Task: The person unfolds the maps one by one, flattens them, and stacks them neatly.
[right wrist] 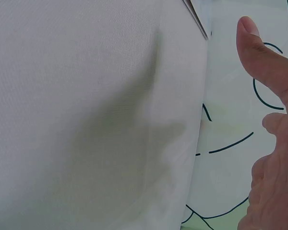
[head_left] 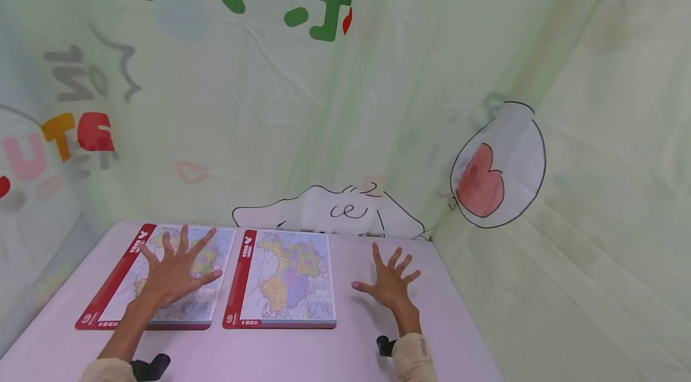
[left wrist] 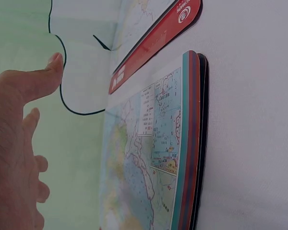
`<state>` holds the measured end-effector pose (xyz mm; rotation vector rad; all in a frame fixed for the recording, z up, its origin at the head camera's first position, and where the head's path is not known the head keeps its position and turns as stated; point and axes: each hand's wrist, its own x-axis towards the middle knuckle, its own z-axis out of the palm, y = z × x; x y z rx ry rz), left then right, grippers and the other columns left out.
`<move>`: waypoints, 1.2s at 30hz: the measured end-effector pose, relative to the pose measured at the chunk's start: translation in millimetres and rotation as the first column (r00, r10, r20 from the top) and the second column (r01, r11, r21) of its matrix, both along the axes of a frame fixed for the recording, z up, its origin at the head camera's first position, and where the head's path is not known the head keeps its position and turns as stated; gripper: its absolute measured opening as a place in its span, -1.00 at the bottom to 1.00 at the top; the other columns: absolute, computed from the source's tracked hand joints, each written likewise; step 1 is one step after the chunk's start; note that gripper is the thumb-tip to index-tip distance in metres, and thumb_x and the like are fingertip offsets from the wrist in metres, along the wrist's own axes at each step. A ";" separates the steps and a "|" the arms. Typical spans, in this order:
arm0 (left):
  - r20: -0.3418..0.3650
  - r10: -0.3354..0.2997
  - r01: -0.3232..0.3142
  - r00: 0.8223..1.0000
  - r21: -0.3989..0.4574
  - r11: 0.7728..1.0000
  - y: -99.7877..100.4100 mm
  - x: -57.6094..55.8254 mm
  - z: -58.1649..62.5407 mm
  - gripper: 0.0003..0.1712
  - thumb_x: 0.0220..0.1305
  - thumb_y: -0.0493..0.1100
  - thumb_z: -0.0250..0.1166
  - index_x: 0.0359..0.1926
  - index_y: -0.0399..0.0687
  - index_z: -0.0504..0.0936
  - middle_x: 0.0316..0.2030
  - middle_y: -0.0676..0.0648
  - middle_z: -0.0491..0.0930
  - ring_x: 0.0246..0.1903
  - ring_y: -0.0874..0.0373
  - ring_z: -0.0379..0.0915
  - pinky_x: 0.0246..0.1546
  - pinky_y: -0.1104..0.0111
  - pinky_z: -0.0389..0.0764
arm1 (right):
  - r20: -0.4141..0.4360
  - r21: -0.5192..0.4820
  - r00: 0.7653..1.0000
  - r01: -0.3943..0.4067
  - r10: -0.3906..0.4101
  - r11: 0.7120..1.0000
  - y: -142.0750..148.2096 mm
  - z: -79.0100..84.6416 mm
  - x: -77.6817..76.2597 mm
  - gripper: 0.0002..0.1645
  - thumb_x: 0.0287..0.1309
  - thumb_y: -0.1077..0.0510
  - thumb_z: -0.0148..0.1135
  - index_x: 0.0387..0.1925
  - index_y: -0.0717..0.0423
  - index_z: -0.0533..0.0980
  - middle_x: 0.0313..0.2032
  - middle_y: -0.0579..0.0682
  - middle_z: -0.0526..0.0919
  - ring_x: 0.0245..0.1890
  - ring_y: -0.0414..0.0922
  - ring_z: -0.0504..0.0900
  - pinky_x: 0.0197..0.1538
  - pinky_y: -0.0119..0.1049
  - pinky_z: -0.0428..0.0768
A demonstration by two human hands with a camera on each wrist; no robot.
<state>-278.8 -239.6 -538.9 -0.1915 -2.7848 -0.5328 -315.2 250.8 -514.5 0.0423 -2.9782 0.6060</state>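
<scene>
My left hand point(head_left: 171, 274) is spread wide, fingers straight, over the left map board point(head_left: 119, 286), hiding part of its printed map. In the left wrist view that board's layered edge point(left wrist: 192, 143) shows apart from the hand point(left wrist: 19, 105). A second map board point(head_left: 286, 280) with a red strip along its left side lies flat beside it, untouched. To the right of both boards my right hand point(head_left: 390, 283) is held above the table with fingers and thumb spread, holding nothing. Its shadow point(right wrist: 125, 115) falls on the tabletop in the right wrist view.
The pale table point(head_left: 356, 358) is backed by a light green curtain point(head_left: 378, 100) with green characters and cartoon drawings. Curtain panels also stand along the left and right sides. A black wrist device point(head_left: 151, 367) sits at the left sleeve, another point(head_left: 385, 346) at the right.
</scene>
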 end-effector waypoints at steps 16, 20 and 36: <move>-0.010 0.060 -0.057 0.998 0.177 0.982 36.1 2.9 -0.7 -0.05 0.42 0.06 0.43 0.70 0.02 0.25 0.29 -0.51 0.61 0.14 -0.56 0.63 0.07 -0.37 0.63 | -0.063 -0.087 0.995 0.074 -0.080 0.993 -14.7 -38.9 -18.5 -0.16 0.33 -0.19 0.51 0.51 0.05 0.52 0.40 0.32 0.62 0.37 0.33 0.64 0.35 0.45 0.51; -0.012 0.112 -0.103 0.994 0.302 0.948 59.9 -1.6 -4.7 -0.44 0.47 -0.15 0.39 0.40 -0.26 0.61 -0.19 -0.38 0.83 -0.55 -0.05 0.59 -0.53 0.27 0.47 | -0.080 -0.184 0.976 0.183 -0.201 0.966 -30.9 -51.8 -25.4 -0.43 0.32 -0.12 0.54 0.19 0.17 0.73 -0.03 0.16 0.85 -0.13 0.06 0.83 0.04 0.09 0.73; 0.237 0.192 -0.272 0.952 0.375 0.886 130.2 0.2 -5.2 -0.56 0.33 -0.34 0.41 0.11 -0.58 0.56 -0.15 -0.51 0.58 -0.16 -0.39 0.50 -0.12 -0.16 0.66 | -0.006 -0.463 0.967 0.223 -0.254 0.858 -91.3 -64.2 -19.7 -0.81 0.14 0.26 0.63 -0.25 0.32 0.79 -0.36 0.15 0.81 -0.42 -0.03 0.70 -0.29 -0.16 0.72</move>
